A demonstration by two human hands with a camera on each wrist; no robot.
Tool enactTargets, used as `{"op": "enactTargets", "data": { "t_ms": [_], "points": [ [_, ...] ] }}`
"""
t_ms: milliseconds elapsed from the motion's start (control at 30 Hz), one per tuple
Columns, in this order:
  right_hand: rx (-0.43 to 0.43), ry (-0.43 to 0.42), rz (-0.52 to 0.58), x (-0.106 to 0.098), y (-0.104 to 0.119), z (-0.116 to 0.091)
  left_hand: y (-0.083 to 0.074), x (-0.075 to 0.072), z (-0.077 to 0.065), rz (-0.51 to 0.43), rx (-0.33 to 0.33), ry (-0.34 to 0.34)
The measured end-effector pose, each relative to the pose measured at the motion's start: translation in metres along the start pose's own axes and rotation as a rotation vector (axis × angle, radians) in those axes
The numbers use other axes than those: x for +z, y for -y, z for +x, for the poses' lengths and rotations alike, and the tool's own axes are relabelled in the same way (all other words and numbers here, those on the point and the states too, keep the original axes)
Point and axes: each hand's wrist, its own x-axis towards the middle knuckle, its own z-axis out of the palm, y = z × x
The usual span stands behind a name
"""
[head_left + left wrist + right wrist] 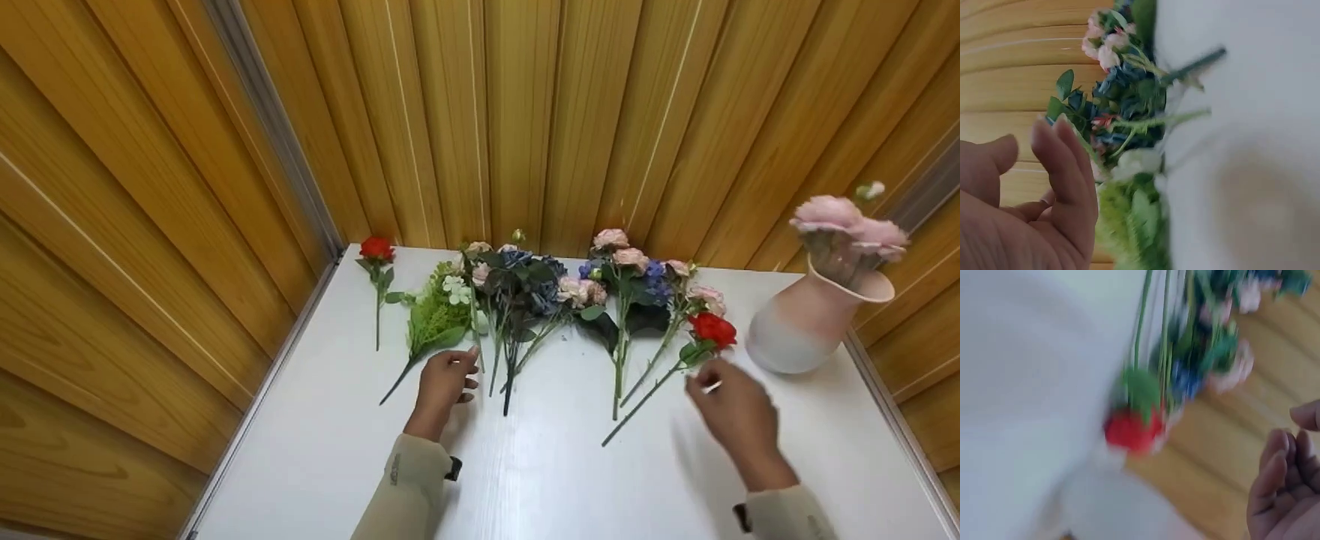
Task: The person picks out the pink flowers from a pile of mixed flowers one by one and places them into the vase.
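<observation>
We are judging this to be a moment between holds while flowers are being arranged: two pink blooms (829,214) are standing in the vase (791,334) at the far right of the desk (540,480), and the other stems are lying in a row across its far side. Our left hand (448,382) is hovering just beside the green spray (433,322), its thumb and fingers standing apart and, as the left wrist view is showing, gripping nothing. Our right hand (739,412) is hanging on the near side of the right-hand red rose (712,331), its fingers curving loosely toward the thumb with a gap between and nothing in it. Another red rose (376,248) is lying at the far left, with the dark blue bunch (547,296) and the pink-and-blue bunch (630,259) lying between the two roses. The next move, we are supposing, is calling for a pinch on one stem and a lift clear of neighbouring leaves, toward the vase mouth. We are finding no brand or label; a mark on the left sleeve (416,465) is showing too small for reading.
</observation>
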Motion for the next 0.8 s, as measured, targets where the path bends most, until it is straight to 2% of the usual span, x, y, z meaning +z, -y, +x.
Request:
{"op": "enactTargets", "data": {
  "t_ms": [100, 200, 300, 500, 633, 800],
  "points": [
    [0.021, 0.150, 0.030, 0.036, 0.017, -0.032, 0.000, 0.006, 0.013, -0.033, -0.047, 0.065],
    [0.025, 0.226, 0.019, 0.055, 0.031, -0.051, 0.005, 0.013, 0.021, -0.058, -0.074, 0.114],
    [-0.002, 0.226, 0.008, 0.063, 0.041, -0.059, 0.011, 0.015, 0.026, -0.090, -0.093, 0.147],
    [-0.052, 0.219, 0.004, 0.071, 0.050, -0.060, 0.017, 0.004, 0.021, -0.187, -0.087, 0.129],
    [-0.008, 0.229, 0.016, 0.074, 0.046, -0.062, 0.013, 0.001, 0.011, -0.245, -0.060, 0.142],
    [0.062, 0.220, 0.027, 0.069, 0.039, -0.062, 0.003, 0.011, -0.005, -0.256, -0.006, 0.197]
  ]
}}
